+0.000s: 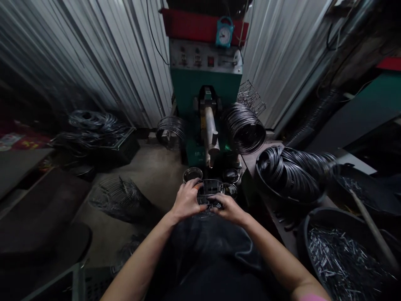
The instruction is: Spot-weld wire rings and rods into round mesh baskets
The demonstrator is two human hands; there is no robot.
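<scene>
Both my hands hold a small wire basket frame (209, 193) over my lap, in front of a green machine (205, 90). My left hand (187, 200) grips its left side with curled fingers. My right hand (228, 207) closes on its right side, fingers wrapped on the wires. A metal horn (211, 133) sticks out of the machine just beyond the basket. Small round wire rings (192, 173) lie at the machine's foot.
Coils of wire rings (244, 127) hang beside the machine. A black tub of wire hoops (291, 173) and a tub of short metal pins (341, 259) stand at my right. Finished wire frames (117, 196) lie on the floor at left, by a crate (103, 140).
</scene>
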